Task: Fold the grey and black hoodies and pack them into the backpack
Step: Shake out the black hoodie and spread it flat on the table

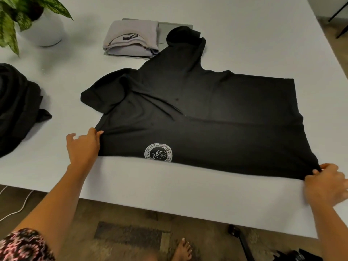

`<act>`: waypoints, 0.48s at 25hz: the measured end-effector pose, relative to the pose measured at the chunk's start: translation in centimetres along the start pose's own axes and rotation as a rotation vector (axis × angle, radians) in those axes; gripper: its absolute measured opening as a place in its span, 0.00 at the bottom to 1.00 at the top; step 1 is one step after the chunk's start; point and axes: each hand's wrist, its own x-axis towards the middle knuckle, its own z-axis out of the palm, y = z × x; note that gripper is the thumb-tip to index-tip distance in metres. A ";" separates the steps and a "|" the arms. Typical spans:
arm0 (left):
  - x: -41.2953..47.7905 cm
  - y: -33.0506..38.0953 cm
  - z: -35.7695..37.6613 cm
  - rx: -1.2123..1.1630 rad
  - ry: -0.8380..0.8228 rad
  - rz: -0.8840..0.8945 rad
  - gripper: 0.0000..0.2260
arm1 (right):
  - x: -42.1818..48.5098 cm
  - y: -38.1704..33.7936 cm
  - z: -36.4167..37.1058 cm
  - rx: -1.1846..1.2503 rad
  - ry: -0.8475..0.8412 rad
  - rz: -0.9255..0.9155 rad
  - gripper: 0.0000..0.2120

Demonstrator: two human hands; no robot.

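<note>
plant (11,19) in white pot (47,32): far-left on desk (188,185) | flat grey board (163,31): far middle of desk | white cable (22,204): floor, left

1 black hoodie (207,110), 1 grey hoodie (131,34), 2 hands (82,146) (327,183).

The black fabric hoodie (207,110) lies spread flat across the middle of the white surface, its hood pointing to the far edge and one sleeve folded in over the left side of the body. A round white printed emblem sits at its near edge, partly cut off there. Its two near corners are pinched by the left hand (82,146) and the right hand (327,183). The pale grey fabric hoodie (131,37) rests as a compact folded bundle near the far edge, just beside the hood. The black soft backpack (17,106) slumps at the left edge.
</note>
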 end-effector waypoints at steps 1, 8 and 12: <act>-0.2 0.1 0.2 0.028 0.007 -0.016 0.16 | 0.0 -0.6 0.0 -0.021 0.000 -0.027 0.17; -3.3 7.8 0.6 -0.167 0.058 0.328 0.17 | -14.7 -14.7 0.6 0.321 -0.035 -0.771 0.22; -1.7 8.8 1.8 -0.210 -0.328 0.445 0.30 | -25.0 -20.0 2.4 0.161 -0.374 -1.167 0.34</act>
